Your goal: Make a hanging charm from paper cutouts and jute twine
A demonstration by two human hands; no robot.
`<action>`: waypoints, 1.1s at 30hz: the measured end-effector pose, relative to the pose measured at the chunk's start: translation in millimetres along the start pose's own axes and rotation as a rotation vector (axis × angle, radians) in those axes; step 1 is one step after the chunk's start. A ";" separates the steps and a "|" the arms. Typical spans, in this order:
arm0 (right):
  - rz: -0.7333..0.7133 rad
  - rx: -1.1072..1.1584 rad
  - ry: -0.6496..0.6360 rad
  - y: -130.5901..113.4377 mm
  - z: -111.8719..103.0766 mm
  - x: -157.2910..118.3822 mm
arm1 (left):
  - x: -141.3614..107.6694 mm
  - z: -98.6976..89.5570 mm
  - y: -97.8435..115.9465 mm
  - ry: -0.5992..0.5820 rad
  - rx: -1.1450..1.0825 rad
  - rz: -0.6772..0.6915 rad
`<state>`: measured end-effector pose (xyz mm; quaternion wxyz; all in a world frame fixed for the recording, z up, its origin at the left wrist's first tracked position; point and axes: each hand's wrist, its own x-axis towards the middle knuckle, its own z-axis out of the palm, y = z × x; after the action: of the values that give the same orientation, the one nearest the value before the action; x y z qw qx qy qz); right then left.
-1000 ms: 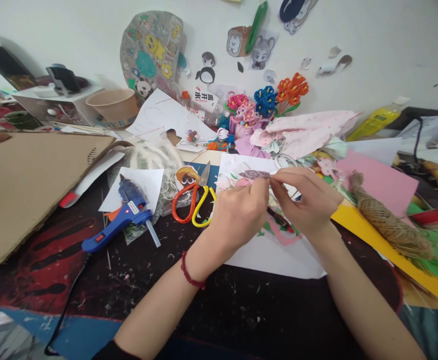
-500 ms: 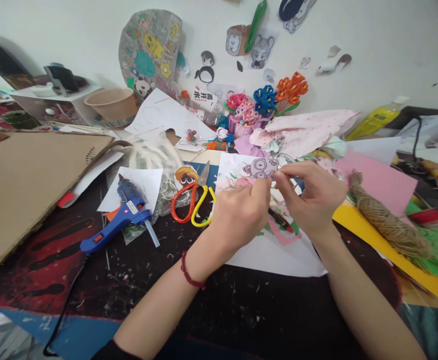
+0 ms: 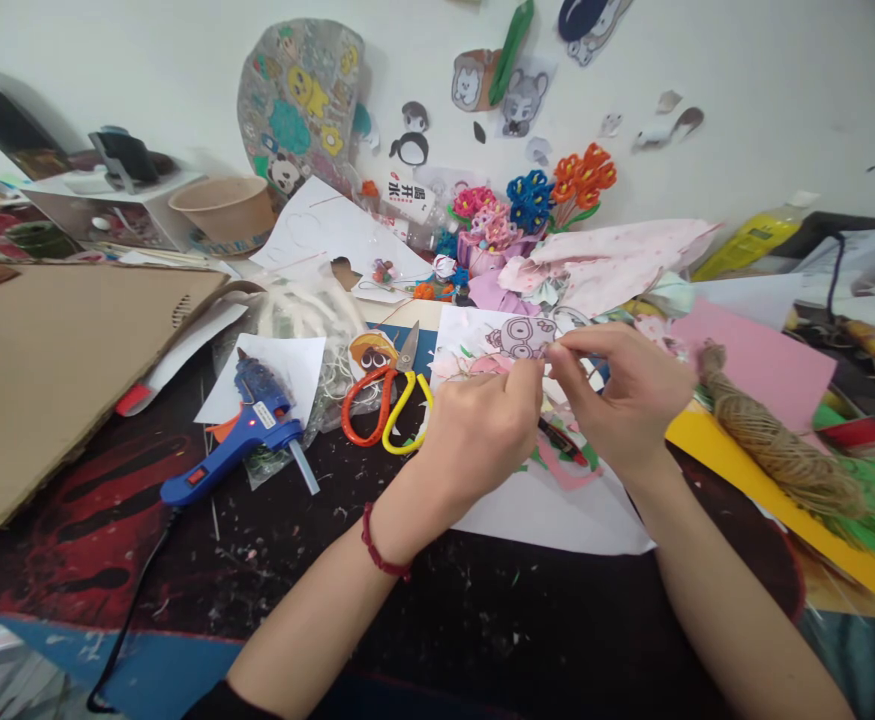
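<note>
My left hand [image 3: 486, 425] is closed over the white sheet [image 3: 549, 522], fingertips pressed together. My right hand [image 3: 624, 390] pinches with thumb and forefinger just right of it. What lies between the fingertips is too small to make out. Beyond the fingertips is a paper cutout with round glasses [image 3: 521, 336]. Pink and green paper scraps [image 3: 576, 472] and a dark pen with a red part [image 3: 563, 443] lie on the sheet under my hands. Scissors [image 3: 375, 405] with one red and one yellow handle lie just left of my left hand.
A blue glue gun [image 3: 234, 450] and its cord are on the left, beside cardboard [image 3: 69, 350]. Twine [image 3: 774, 440] and coloured paper [image 3: 752, 365] lie at right. Behind stand craft flowers [image 3: 531, 203] and a yellow bottle [image 3: 756, 235].
My left hand has shifted very slightly to the right at the fingertips. Otherwise the hands and the objects look the same.
</note>
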<state>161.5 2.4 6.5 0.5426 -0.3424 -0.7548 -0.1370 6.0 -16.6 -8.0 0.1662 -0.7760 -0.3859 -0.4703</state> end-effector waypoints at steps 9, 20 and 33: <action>-0.079 0.013 -0.040 -2.1 1.0 -1.6 | 0.0 1.0 -1.6 0.017 0.019 -0.009; 0.016 0.030 0.014 -1.9 1.0 0.3 | 1.2 -1.4 0.5 0.024 -0.007 -0.003; 0.057 0.031 0.005 -2.5 1.0 0.3 | 1.0 -1.8 1.0 0.022 -0.015 0.010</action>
<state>159.1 1.3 6.8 0.5534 -0.3552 -0.7452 -0.1106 5.9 -17.9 -6.2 0.1667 -0.7740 -0.3767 -0.4808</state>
